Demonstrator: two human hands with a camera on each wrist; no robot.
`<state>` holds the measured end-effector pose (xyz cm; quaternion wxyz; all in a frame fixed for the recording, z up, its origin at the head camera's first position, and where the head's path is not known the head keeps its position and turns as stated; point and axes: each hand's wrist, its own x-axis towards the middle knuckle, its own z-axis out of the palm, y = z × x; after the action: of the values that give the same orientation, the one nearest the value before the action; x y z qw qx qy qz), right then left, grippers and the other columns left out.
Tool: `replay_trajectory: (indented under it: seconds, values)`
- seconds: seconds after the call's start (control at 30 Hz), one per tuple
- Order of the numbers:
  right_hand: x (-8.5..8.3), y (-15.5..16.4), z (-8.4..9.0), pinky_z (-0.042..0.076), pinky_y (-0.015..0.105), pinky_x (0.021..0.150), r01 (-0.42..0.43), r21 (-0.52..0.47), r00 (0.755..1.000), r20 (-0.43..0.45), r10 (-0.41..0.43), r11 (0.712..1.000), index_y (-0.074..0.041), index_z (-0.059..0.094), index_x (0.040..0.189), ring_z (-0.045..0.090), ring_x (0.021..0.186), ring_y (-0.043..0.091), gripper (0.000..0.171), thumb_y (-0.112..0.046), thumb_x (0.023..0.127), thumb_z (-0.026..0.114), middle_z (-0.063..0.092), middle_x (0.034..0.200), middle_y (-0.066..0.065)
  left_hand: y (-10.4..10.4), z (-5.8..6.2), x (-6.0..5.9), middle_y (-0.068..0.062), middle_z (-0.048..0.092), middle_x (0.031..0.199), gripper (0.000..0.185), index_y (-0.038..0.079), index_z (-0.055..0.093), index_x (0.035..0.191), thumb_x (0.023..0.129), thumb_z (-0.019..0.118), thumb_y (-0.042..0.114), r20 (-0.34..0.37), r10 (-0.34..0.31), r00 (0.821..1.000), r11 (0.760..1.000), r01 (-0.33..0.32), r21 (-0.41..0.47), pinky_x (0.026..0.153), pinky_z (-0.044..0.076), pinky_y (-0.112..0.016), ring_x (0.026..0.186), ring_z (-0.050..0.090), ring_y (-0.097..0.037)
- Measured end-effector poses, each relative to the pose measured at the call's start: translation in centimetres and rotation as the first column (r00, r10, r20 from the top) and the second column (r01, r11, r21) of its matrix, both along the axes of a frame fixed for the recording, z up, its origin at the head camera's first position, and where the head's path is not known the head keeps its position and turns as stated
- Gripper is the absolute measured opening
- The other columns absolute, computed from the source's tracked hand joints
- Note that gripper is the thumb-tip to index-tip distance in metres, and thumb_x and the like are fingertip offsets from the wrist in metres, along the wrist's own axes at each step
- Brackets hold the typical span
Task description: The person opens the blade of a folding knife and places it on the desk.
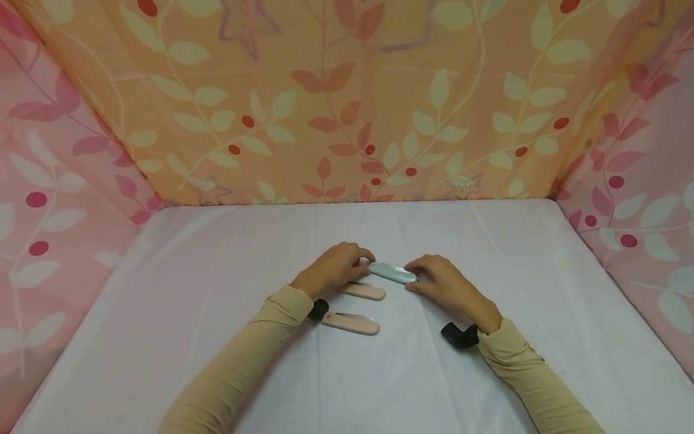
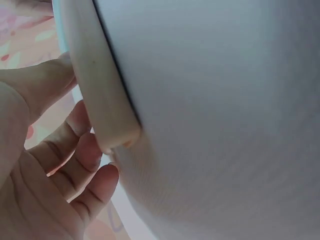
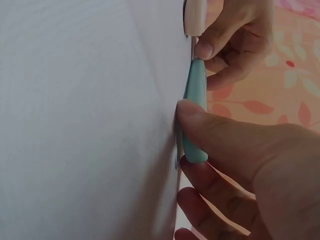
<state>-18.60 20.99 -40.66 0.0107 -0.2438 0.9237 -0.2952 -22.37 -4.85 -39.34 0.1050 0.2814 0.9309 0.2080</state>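
A teal folding knife point(image 1: 393, 273) is held between both hands over the far middle of the white table. My left hand point(image 1: 343, 263) pinches its left end with thumb and forefinger. In the right wrist view, my right hand point(image 3: 220, 145) grips the other end of the teal handle point(image 3: 196, 95) between thumb and forefinger. A beige folding knife point(image 1: 364, 291) lies just below the left hand, partly covered by it; in the left wrist view this beige handle point(image 2: 102, 85) stands large before the fingers. Nearer the body lies a second beige folding knife point(image 1: 350, 323), its blade folded in.
A white cloth point(image 1: 244, 374) with faint creases covers the table. Orange leaf-patterned fabric point(image 1: 347, 108) stands behind it, with pink fabric walls point(image 1: 49, 241) at both sides. Black wrist cameras point(image 1: 459, 336) sit under the tan sleeves.
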Motion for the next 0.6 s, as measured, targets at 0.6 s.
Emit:
replay_trajectory:
  seconds: [0.6]
  values:
    - [0.32, -0.68, 0.18, 0.051, 0.039, 0.087, 0.049, -0.108, 0.996, 0.081, -0.04, 0.993, -0.006, 0.067, 0.12, 0.068, 0.098, 0.019, 0.039, -0.02, 0.086, 0.078, 0.074, 0.106, 0.007, -0.8, 0.21, -0.34, -0.002, 0.07, 0.101, 0.025, 0.015, 0.067, 0.121, 0.098, 0.064, 0.023, 0.03, -0.011, 1.0, 0.999, 0.01, 0.044, 0.082, 0.048, -0.031, 0.092, 0.056, -0.016]
